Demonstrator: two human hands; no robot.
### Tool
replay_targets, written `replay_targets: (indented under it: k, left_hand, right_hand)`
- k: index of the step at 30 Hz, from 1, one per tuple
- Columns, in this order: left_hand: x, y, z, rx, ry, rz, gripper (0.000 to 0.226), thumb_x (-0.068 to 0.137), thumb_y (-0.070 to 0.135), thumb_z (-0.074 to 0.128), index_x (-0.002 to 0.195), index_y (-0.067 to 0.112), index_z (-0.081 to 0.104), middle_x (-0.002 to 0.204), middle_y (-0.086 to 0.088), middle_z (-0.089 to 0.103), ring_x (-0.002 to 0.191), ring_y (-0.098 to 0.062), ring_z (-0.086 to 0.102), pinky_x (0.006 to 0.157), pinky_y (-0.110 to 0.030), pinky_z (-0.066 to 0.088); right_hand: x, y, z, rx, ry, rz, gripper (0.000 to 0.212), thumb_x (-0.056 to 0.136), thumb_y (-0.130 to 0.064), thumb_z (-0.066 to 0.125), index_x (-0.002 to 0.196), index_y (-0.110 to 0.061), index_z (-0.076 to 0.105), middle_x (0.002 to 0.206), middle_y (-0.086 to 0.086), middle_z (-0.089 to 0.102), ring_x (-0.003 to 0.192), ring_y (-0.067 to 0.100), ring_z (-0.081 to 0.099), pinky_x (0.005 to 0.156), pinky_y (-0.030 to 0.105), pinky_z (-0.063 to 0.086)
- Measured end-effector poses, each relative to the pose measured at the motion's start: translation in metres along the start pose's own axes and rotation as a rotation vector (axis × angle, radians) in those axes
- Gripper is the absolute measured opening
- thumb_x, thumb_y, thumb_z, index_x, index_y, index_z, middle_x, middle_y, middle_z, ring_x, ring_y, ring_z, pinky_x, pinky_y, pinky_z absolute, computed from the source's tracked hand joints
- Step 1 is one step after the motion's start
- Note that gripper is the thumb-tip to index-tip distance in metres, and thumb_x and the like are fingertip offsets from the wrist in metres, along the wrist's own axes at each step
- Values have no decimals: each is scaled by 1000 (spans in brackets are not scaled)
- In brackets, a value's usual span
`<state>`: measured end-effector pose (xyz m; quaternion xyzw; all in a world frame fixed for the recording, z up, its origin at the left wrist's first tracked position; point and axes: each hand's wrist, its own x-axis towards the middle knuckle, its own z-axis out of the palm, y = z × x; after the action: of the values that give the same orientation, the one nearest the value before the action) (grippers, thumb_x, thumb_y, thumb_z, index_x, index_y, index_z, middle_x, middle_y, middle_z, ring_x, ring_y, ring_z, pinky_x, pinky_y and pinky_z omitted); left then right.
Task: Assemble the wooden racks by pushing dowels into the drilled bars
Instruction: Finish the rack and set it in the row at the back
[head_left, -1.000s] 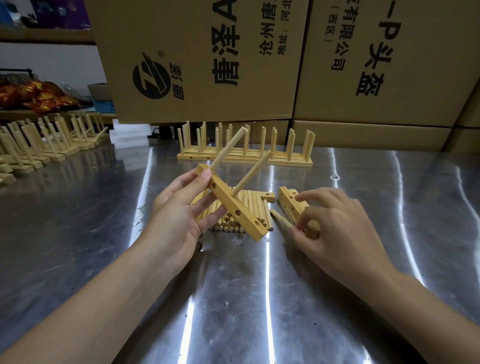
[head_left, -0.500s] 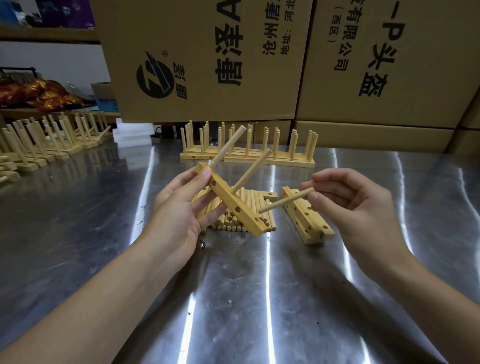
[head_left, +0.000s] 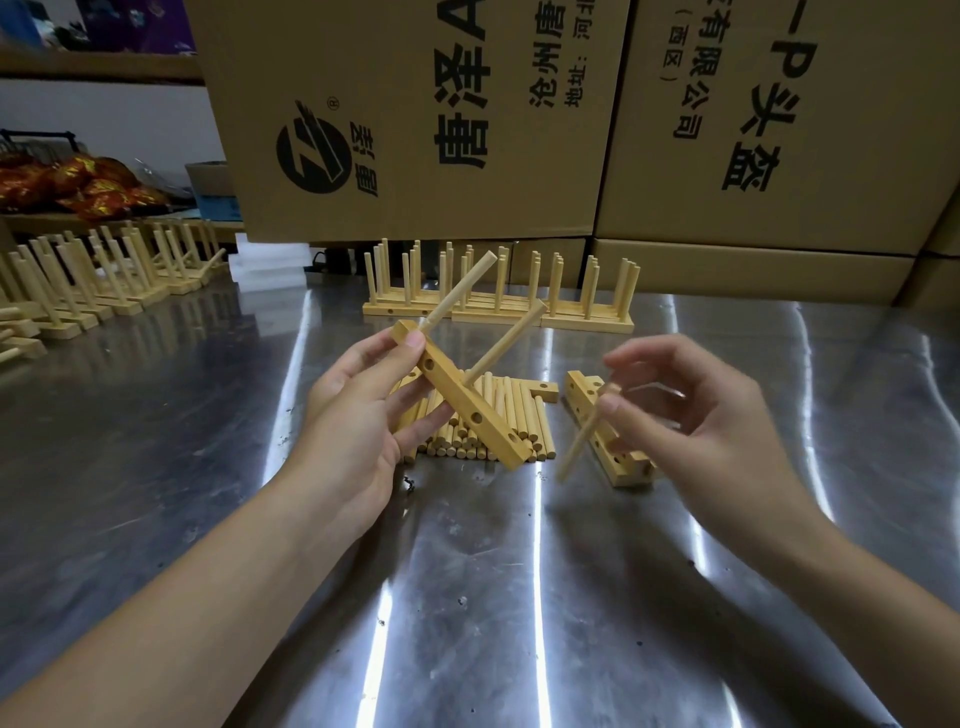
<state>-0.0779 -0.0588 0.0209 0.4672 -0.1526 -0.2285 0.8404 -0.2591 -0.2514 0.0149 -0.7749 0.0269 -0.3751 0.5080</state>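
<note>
Head view: the left hand (head_left: 358, 431) grips the bar (head_left: 454, 395) above the desk (head_left: 467, 597), with two dowels (head_left: 506, 341) stuck in. The right hand (head_left: 701, 431) pinches a loose dowel (head_left: 583, 441) beside it. Next, it needs aiming at an empty hole and a push.

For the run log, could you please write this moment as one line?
left hand holds bar, two dowels fitted | right hand pinches loose dowel

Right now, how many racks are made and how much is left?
Done: finished racks stand at the back, and more racks on the left. In hand: the left hand holds a bar with two dowels in it, and the right hand pinches a loose dowel. Left: a dowel pile and spare bar lie on the table.
</note>
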Motion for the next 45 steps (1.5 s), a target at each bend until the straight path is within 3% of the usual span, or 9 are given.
replay_targets:
  k: [5, 10, 16, 27, 31, 33, 39, 42, 45]
  left_hand:
    - [0, -1, 0, 2, -11, 14, 37, 97, 20, 74, 133, 14, 67, 111, -15, 78, 112, -27, 76, 76, -38, 65]
    - [0, -1, 0, 7, -19, 25, 35, 97, 20, 74, 132, 14, 67, 110, -14, 78, 113, -28, 76, 76, -38, 65]
    - [0, -1, 1, 47, -28, 71, 31, 99, 18, 73, 129, 17, 68, 109, -12, 80, 108, -25, 78, 75, -39, 65]
    - [-5, -1, 4, 162, -79, 155, 36, 96, 17, 75, 132, 17, 68, 116, -9, 79, 108, -26, 78, 78, -43, 66]
    - [-8, -2, 6, 192, -101, 184, 38, 94, 16, 76, 131, 17, 69, 120, -10, 78, 108, -26, 77, 78, -45, 66]
    - [-9, -2, 8, 203, -115, 194, 38, 93, 17, 77, 130, 18, 70, 119, -10, 78, 108, -26, 78, 77, -44, 66]
    - [-13, -3, 13, 206, -142, 197, 40, 88, 20, 78, 127, 20, 71, 115, -8, 79, 105, -25, 79, 75, -41, 66]
    - [-13, -3, 12, 193, -131, 184, 35, 94, 15, 76, 128, 18, 70, 116, -10, 79, 106, -26, 78, 75, -42, 66]
    - [-12, -3, 11, 156, -112, 155, 38, 94, 14, 75, 132, 16, 67, 121, -13, 77, 110, -27, 77, 78, -46, 66]
  right_hand:
    - [-10, 7, 15, -248, -156, -9, 32, 92, -9, 80, 116, -28, 71, 101, -4, 73, 100, 22, 72, 75, 40, 63]
    - [-12, 12, 16, -371, -315, 47, 10, 99, -23, 73, 105, -31, 74, 98, -12, 75, 95, 15, 73, 80, 42, 62]
    - [-10, 10, 15, -531, -226, -92, 26, 103, -46, 61, 124, -40, 74, 89, -15, 65, 80, 12, 62, 68, 15, 42]
    - [-7, 1, 11, -742, -229, -220, 27, 98, -43, 64, 123, -39, 76, 100, -19, 48, 87, 6, 58, 65, 23, 47]
    - [-8, -3, 12, -725, -240, -198, 15, 97, -47, 64, 108, -37, 68, 102, -24, 49, 92, 1, 58, 67, 17, 42]
    - [-8, -3, 12, -711, -229, -190, 23, 97, -54, 60, 102, -34, 69, 100, -25, 51, 89, 3, 60, 66, 17, 43]
    - [-9, 1, 14, -652, -194, -121, 43, 94, -65, 57, 87, -27, 78, 84, -14, 65, 76, 13, 63, 62, 42, 53]
    - [-9, 0, 14, -586, -138, -99, 38, 91, -66, 66, 84, -30, 76, 75, -12, 67, 69, 13, 63, 58, 25, 46]
    - [-10, -2, 15, -402, -73, -24, 38, 82, -68, 76, 101, -36, 70, 75, -13, 72, 61, 10, 59, 56, 15, 42]
